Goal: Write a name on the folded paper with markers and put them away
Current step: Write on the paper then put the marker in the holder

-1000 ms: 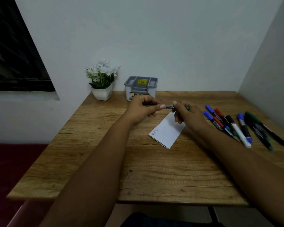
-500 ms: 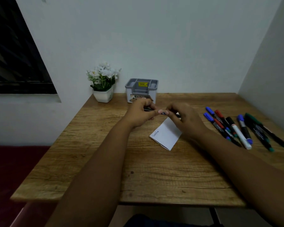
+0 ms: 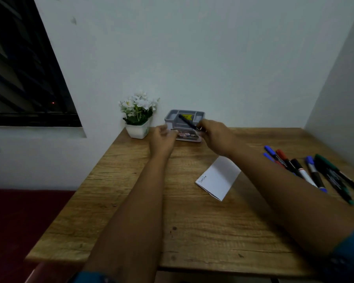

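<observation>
While the folded paper [image 3: 218, 178] lies already written on near the table's [image 3: 131, 201] middle, the right hand [image 3: 217, 137] pinches a marker [image 3: 187, 121] over the grey organizer [image 3: 172, 117] at the far edge, the left hand [image 3: 161, 139] relaxed beside it, so next comes lowering it into a compartment.

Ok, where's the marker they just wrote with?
In the head view the marker is pinched in the right hand, angled over the grey organizer at the back of the table, right of the flower pot.
</observation>
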Motion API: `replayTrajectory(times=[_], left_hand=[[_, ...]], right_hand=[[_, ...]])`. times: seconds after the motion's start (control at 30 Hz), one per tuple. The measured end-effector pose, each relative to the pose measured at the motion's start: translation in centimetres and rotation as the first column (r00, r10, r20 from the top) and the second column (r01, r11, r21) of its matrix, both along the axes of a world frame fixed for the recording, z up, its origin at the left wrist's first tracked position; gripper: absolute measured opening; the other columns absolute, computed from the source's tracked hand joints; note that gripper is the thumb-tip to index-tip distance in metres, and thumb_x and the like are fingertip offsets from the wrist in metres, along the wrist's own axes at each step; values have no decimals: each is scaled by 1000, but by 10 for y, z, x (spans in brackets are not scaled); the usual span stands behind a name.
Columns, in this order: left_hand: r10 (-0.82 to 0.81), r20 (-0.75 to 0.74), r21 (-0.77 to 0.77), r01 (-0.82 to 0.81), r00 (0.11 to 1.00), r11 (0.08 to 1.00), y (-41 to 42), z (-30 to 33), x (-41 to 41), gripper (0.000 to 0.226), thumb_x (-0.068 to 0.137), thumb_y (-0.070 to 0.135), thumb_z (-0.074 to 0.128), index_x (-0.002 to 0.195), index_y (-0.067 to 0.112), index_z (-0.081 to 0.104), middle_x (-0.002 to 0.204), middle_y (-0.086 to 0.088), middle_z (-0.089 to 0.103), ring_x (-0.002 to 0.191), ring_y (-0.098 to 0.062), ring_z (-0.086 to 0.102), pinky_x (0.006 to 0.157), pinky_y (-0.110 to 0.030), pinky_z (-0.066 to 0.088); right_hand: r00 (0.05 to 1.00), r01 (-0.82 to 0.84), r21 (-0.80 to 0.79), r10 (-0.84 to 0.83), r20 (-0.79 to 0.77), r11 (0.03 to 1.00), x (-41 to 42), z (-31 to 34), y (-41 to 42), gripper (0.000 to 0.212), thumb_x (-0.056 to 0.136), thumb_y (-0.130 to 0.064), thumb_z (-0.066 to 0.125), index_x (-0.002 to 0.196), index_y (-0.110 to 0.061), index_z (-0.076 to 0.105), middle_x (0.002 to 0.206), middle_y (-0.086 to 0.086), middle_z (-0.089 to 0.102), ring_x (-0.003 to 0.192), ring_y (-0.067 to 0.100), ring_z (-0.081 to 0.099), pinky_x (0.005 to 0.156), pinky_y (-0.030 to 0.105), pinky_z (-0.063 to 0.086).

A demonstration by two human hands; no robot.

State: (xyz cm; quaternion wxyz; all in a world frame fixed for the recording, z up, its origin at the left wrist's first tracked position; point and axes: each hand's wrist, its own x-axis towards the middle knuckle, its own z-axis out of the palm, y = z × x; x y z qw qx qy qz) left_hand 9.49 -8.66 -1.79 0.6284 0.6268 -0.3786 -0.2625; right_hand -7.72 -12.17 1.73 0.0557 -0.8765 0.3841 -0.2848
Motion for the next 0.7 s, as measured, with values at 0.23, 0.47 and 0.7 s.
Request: replayTrajectory(times=[0.23, 0.47, 0.7], left_hand=[[-128, 189, 71, 116, 974, 991, -47, -18, 14, 83, 89, 27, 67, 153, 15, 15, 153, -10, 33, 138, -25, 36, 111, -35, 34], [-27, 170, -9, 29, 985, 1000, -60, -35, 26, 50, 90, 20, 65, 137, 12, 48, 130, -8, 59, 116, -21, 56, 98, -37, 48], [27, 163, -25, -23, 986, 999, -57, -35, 23, 53, 90, 14, 64, 139, 8, 46, 133, -11, 57, 121, -24, 55, 91, -23, 41]], right_hand=[[939, 162, 461, -280, 201, 873, 23, -3, -45, 31, 106, -27, 34, 129, -6, 35, 122, 21, 57, 108, 35, 56, 83, 40, 44], [924, 114, 531, -286, 254, 840, 29, -16, -64, 33, 106, -32, 30, 129, -9, 33, 119, 20, 57, 102, 31, 55, 87, 42, 45], [921, 157, 484, -304, 243, 861, 29, -15, -74, 34, 106, -30, 33, 131, -8, 36, 122, 20, 58, 105, 32, 56, 81, 37, 44]])
